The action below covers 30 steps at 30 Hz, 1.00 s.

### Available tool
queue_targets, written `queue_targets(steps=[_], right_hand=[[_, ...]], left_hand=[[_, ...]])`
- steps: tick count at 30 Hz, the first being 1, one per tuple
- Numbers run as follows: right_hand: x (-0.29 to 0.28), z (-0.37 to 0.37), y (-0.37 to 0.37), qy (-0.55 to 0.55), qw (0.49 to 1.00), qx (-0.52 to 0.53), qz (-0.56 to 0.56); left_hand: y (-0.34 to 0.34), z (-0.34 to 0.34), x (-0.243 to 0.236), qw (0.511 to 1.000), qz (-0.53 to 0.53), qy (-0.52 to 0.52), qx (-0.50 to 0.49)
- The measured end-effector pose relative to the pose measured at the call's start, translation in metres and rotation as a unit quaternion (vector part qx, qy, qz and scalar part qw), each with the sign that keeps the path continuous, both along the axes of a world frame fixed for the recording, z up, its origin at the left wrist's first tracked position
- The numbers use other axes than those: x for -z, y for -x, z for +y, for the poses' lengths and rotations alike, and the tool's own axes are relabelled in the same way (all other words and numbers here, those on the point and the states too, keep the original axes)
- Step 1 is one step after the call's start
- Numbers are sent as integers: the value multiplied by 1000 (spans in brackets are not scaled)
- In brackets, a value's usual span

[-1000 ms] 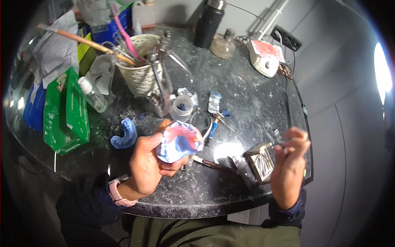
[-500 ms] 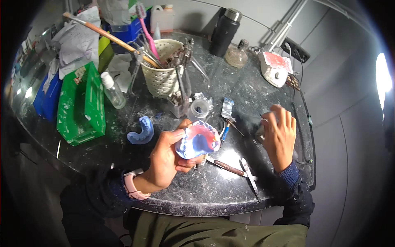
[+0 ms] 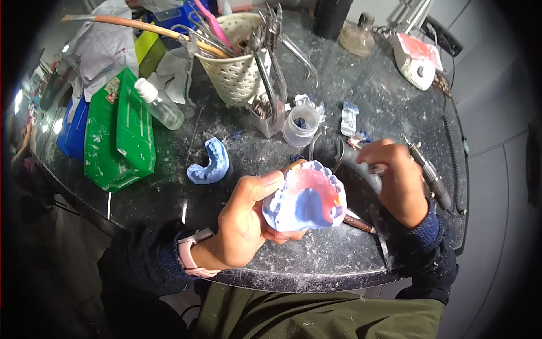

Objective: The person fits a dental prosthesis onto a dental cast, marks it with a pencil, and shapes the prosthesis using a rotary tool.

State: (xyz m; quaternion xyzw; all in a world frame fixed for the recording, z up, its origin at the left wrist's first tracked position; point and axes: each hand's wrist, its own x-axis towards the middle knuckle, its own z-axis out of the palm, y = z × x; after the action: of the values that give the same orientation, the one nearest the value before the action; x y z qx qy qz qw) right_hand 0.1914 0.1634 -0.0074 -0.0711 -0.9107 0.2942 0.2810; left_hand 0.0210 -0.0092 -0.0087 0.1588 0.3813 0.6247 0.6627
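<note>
My left hand (image 3: 245, 223) grips a blue dental model (image 3: 309, 209) with a pink plate lining (image 3: 322, 183) and a small orange-yellow spot at its right. My right hand (image 3: 395, 175) is to the right of the model, fingers curled and blurred; what they hold, if anything, I cannot make out. Under and beside it lie a wooden-handled tool (image 3: 358, 223) and a metal instrument (image 3: 384, 251). A handpiece (image 3: 435, 183) with a coiled cord lies just right of that hand. A blue horseshoe-shaped cast (image 3: 212, 172) rests left of the model.
Behind my hands are a plastic jar (image 3: 299, 138), a foil strip (image 3: 349, 117) and a perforated holder (image 3: 226, 82) of instruments. Green bins (image 3: 107, 158), a spray bottle (image 3: 166, 113) and papers crowd the left. A glass burner (image 3: 355, 42) and white device (image 3: 415, 73) stand behind.
My right hand has moved up and left from the bench's right side toward the tools beside the model. My left hand still holds the model. The view has shifted.
</note>
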Motion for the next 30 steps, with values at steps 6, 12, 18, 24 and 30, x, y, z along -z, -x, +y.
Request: queue_targets(steps=[6, 12, 18, 24, 30], right_hand=[[-22, -22, -6, 167, 978, -25, 120], [-34, -48, -7, 276, 949, -110, 105], [-28, -52, -10, 224, 965, -116, 70], [-22, -58, -14, 179, 975, -117, 54], [-8, -58, -9, 149, 973, -135, 112]], left_hand=[[0, -4, 2, 986, 73, 55, 137], [-7, -7, -7, 980, -7, 35, 194], [-14, -5, -16, 975, 71, 68, 201], [-16, -7, 3, 986, -29, 15, 165], [-12, -12, 8, 986, -11, -40, 162]])
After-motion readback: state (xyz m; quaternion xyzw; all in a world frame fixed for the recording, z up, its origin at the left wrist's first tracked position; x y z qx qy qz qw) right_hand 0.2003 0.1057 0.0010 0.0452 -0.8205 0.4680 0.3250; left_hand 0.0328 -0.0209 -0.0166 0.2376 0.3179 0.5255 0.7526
